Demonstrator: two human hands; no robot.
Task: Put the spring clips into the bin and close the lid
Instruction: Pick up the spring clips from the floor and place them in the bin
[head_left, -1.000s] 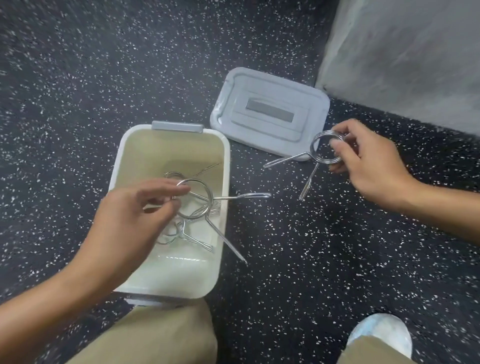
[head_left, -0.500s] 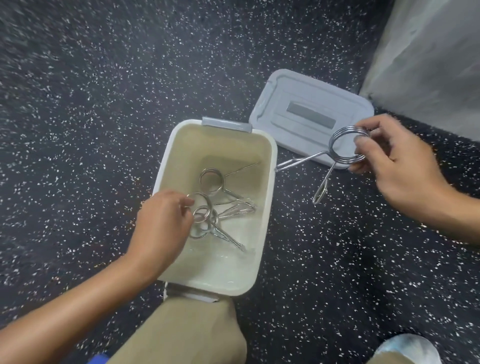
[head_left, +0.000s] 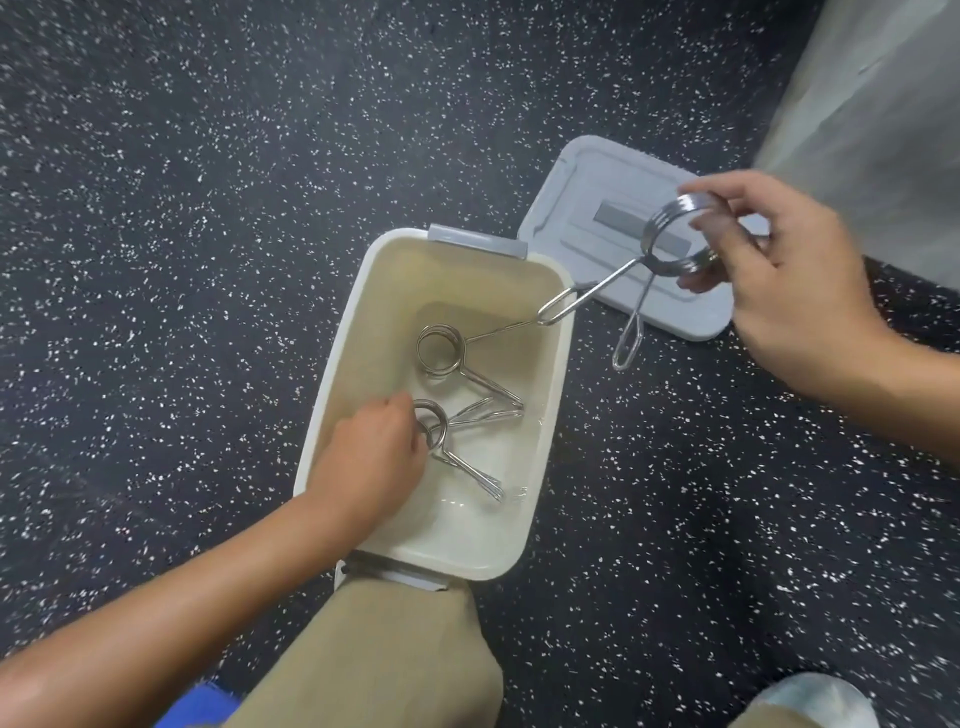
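Open cream-white bin (head_left: 543, 431), rectangular with rounded corners and grey latches at both short ends, standing on the floor. Inside lie metal spring clips: one (head_left: 441, 351) with coil toward the far end and two handles splayed right; another (head_left: 457, 447) nearer, its coil partly hidden. A third clip (head_left: 670, 234) is held above the grey lid (head_left: 587, 208), which lies flat just beside the bin's far right corner.
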